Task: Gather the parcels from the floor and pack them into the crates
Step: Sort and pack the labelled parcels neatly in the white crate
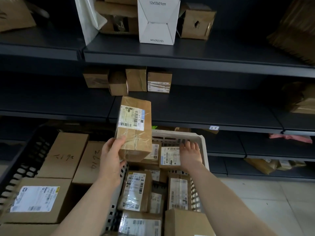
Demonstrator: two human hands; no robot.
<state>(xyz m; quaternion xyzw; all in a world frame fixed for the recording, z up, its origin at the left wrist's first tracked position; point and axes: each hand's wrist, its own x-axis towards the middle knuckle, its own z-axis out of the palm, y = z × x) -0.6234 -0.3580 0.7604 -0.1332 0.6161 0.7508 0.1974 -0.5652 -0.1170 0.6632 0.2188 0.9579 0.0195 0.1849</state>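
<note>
My left hand grips the lower end of a brown taped parcel with a white barcode label, held upright above the two crates. My right hand reaches into the far end of the white crate, with spread fingers resting on a small labelled parcel there. The white crate holds several labelled brown parcels. To its left stands a black crate with several larger cardboard boxes.
Dark metal shelves rise in front of me with cardboard boxes and a white carton on them. More parcels lie on the low shelf at right. Pale floor tiles show at the lower right.
</note>
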